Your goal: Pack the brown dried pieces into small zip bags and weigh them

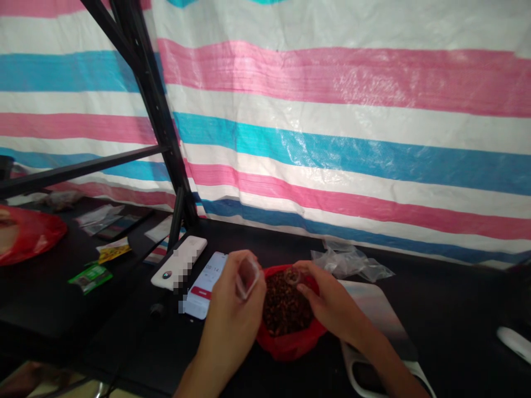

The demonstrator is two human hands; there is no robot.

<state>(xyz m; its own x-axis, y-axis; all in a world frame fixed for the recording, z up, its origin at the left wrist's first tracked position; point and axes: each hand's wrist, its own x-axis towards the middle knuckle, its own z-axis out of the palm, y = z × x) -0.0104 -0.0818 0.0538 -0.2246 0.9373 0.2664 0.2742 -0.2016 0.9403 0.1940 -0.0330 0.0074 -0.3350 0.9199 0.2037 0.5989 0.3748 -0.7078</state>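
Observation:
My left hand (236, 309) is closed around a small clear plastic bag (248, 279), whose mouth faces up. Beside it, a red plastic bag (290, 347) stands with its top spread wide, filled with dark brown and reddish granules (286, 309). My right hand (319, 298) reaches over the red bag's right rim, and its fingers grip a small clear cup (292, 275) at the granules. Blur hides whether the cup has anything in it.
Right of the red bag lies a flat scale (379, 312), partly under my right forearm. Behind are clear plastic bags (350, 262). A lit phone (203, 293) and white device (182, 262) lie left. Farther left are a green packet (91, 278) and another red bag (45, 237).

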